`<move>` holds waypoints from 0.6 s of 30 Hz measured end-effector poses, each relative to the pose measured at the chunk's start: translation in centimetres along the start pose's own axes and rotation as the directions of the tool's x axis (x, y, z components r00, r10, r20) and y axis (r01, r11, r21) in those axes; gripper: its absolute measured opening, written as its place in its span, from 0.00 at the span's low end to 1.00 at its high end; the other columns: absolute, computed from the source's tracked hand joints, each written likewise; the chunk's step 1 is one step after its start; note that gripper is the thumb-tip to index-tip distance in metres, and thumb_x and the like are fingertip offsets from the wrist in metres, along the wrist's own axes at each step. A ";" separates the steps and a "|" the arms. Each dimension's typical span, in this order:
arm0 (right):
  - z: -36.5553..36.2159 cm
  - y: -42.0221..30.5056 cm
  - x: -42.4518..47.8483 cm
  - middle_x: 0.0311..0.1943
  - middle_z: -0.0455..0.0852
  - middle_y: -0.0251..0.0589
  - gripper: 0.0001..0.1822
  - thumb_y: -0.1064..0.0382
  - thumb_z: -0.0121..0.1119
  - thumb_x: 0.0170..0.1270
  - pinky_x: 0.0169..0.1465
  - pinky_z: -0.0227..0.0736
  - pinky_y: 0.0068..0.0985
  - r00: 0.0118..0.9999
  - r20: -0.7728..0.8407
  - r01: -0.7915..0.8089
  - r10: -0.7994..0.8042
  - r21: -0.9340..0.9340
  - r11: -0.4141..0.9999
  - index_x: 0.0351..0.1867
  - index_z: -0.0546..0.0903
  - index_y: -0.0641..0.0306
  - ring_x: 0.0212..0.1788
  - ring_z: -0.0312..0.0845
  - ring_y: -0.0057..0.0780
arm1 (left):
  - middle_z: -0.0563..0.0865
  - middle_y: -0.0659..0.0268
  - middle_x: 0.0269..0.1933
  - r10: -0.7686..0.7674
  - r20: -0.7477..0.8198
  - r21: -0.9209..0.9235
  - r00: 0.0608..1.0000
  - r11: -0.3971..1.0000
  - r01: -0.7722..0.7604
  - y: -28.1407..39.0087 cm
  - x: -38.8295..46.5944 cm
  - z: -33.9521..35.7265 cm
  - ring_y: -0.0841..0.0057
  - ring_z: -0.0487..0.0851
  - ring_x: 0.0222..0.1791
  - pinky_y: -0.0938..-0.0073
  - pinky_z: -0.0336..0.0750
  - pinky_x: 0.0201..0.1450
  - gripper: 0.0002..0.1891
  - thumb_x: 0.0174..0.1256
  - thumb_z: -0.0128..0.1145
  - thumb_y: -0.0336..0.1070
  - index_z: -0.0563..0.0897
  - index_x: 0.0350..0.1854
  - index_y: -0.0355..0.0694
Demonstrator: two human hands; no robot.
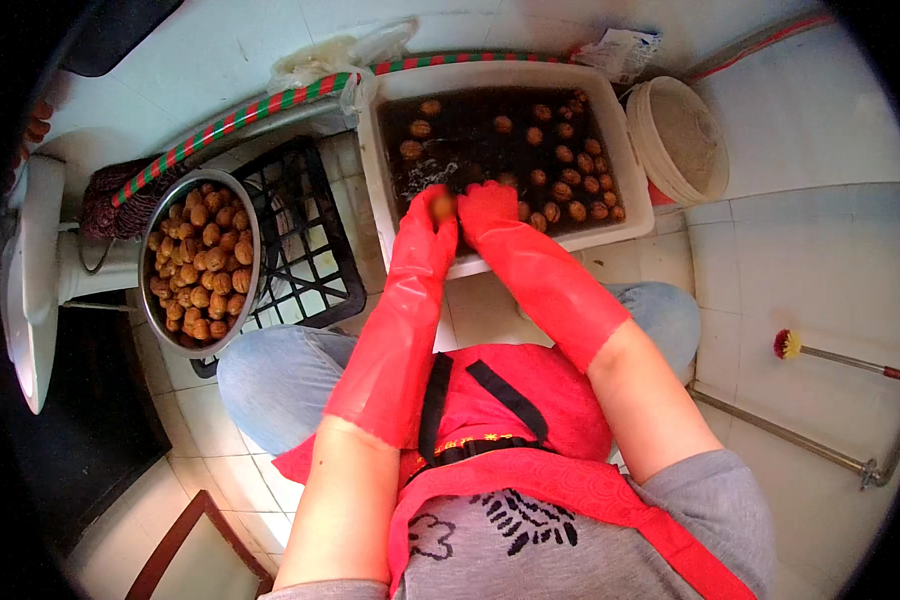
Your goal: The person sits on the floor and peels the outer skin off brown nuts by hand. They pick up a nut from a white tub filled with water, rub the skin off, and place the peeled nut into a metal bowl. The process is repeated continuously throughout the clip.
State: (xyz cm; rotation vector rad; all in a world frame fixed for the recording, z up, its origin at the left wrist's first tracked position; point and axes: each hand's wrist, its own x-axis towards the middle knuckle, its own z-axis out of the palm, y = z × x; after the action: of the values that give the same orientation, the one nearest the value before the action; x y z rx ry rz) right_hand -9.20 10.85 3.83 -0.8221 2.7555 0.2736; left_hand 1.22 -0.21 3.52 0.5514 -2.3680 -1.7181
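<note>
Both hands wear long red rubber gloves over the near side of a white plastic tub of dark water. My left hand has a walnut in its fingers, blurred at this moment. Beside it, my right hand is curled with its back upward, close to the held walnut. Whatever lies under its fingers is hidden. Several walnuts sit in the water, most of them toward the right side. The water looks disturbed just beyond my left hand.
To the left, a metal bowl heaped with walnuts rests on a black plastic crate. A red-and-green striped pole runs behind. A white bucket stands right of the tub. A small brush and metal pipe are at the right wall.
</note>
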 end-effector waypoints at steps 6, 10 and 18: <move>-3.1 0.5 -4.3 0.52 0.92 0.45 0.19 0.49 0.64 0.65 0.58 0.82 0.48 0.913 -0.400 0.218 0.078 0.642 0.735 0.54 0.91 0.47 0.56 0.86 0.52 | 0.85 0.45 0.65 -0.088 0.006 0.075 0.996 0.993 0.088 0.0 -0.5 -0.4 0.45 0.82 0.67 0.54 0.76 0.70 0.27 0.76 0.58 0.46 0.76 0.75 0.46; -4.1 -0.4 -3.6 0.49 0.91 0.45 0.17 0.50 0.63 0.65 0.57 0.82 0.49 0.927 -0.375 0.234 0.011 0.599 0.766 0.53 0.91 0.47 0.53 0.86 0.53 | 0.84 0.46 0.68 -0.001 0.059 0.004 0.998 1.000 0.001 -2.0 0.0 0.3 0.48 0.81 0.70 0.56 0.75 0.72 0.28 0.74 0.59 0.41 0.76 0.75 0.41; -2.2 4.9 -4.1 0.48 0.89 0.43 0.18 0.57 0.67 0.62 0.51 0.80 0.49 0.795 -0.590 0.228 0.141 0.507 0.831 0.54 0.88 0.52 0.49 0.85 0.54 | 0.89 0.52 0.58 -0.021 0.120 -0.091 0.993 0.995 0.033 2.6 -0.5 -1.0 0.60 0.87 0.60 0.63 0.78 0.66 0.26 0.68 0.66 0.38 0.80 0.67 0.36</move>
State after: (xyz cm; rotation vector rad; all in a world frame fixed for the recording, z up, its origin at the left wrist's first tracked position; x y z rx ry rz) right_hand -9.04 16.47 7.63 -0.9126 3.0798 -0.9519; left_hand 1.52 -0.23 6.31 0.4815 -2.3533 -1.9124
